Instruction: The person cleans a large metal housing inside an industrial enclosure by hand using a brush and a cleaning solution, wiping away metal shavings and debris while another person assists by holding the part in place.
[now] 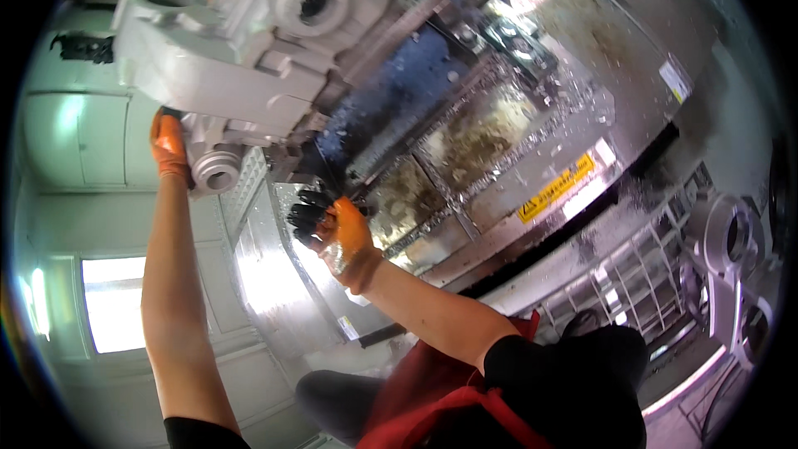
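A large pale grey metal casting [224, 75] with round bored openings fills the upper left, above a machine bed. My left hand [170, 148], in an orange glove with black fingers, is closed on the casting's lower left end, beside a round ringed boss [218, 170]. The fingertips are partly hidden behind the metal. Lower and nearer the middle, my right hand [341, 241], in a matching glove, is half curled with its black fingers apart. It is close to the near edge of the bed and holds nothing I can see. Its palm side looks wet and shiny.
Metal chips lie over the wet machine bed [490, 129] and its dark blue plate [399, 87]. A yellow warning label [555, 189] marks the front. At right, another grey casting [725, 241] stands by a wire grid [619, 283]. Part of another person shows at the top edge.
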Motion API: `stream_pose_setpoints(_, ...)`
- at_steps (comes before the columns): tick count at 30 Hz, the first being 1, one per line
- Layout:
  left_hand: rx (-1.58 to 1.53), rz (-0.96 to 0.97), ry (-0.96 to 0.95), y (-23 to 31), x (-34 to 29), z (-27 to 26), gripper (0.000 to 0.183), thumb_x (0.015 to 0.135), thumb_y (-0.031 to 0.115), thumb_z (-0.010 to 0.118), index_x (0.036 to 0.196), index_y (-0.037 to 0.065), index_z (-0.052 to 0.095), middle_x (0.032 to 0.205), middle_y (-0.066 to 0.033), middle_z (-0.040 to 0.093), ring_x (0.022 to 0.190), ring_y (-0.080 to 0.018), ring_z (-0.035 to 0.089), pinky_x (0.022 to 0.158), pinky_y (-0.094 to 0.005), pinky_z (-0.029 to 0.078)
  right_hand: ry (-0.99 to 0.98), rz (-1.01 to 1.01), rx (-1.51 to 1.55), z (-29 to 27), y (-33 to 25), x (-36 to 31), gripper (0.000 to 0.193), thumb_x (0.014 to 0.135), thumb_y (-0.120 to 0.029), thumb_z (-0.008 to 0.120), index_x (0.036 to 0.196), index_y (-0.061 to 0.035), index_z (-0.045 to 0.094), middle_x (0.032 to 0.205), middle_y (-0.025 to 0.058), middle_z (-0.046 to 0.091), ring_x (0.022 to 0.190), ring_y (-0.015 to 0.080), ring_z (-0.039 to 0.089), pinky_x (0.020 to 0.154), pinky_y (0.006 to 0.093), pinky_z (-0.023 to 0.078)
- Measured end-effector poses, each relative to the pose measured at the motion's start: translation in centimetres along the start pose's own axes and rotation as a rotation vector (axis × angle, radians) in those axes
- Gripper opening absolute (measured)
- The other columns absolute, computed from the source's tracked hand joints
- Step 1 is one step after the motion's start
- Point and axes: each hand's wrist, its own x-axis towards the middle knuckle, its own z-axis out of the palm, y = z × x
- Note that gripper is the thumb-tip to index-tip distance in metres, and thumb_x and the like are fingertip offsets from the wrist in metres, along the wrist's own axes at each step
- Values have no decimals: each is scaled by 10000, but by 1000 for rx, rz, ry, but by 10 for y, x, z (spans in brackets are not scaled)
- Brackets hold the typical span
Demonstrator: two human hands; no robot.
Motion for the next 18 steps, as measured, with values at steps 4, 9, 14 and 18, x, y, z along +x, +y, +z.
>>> stream_pose_setpoints(4, 333, -145, -20, 18, -5, 34, 375, 993, 219, 541, 1314, 39, 611, 1178, -54, 662, 989, -178, 625, 868, -330, 521, 158, 16, -33, 8, -8, 2, 349, 1023, -433, 503, 1044, -137, 686, 978, 47, 751, 850, 147, 724, 738, 300, 567)
stream_pose_setpoints(9, 396, -240, 16, 56, -22, 50, 402, 959, 343, 576, 1230, 61, 670, 1137, -34, 669, 991, -175, 619, 870, -328, 502, 203, 78, -31, 0, -3, 12, 363, 985, -463, 584, 1091, -128, 673, 996, 31, 720, 889, 153, 690, 792, 326, 549)
stream_pose_setpoints(14, 353, -202, 53, 67, -39, 88, 372, 954, 325, 565, 1206, 73, 670, 1096, -28, 658, 956, -177, 601, 840, -326, 499, 152, 24, -34, 5, -15, 8, 357, 988, -444, 577, 1099, -118, 669, 982, 37, 718, 851, 158, 692, 734, 322, 558)
stream_pose_setpoints(18, 369, -231, 77, 69, -53, 104, 394, 943, 345, 561, 1210, 76, 671, 1119, -35, 657, 980, -184, 589, 869, -333, 483, 305, -23, -68, -2, -24, 40, 307, 1007, -436, 536, 947, -146, 617, 840, 3, 631, 726, 155, 603, 704, 320, 509)
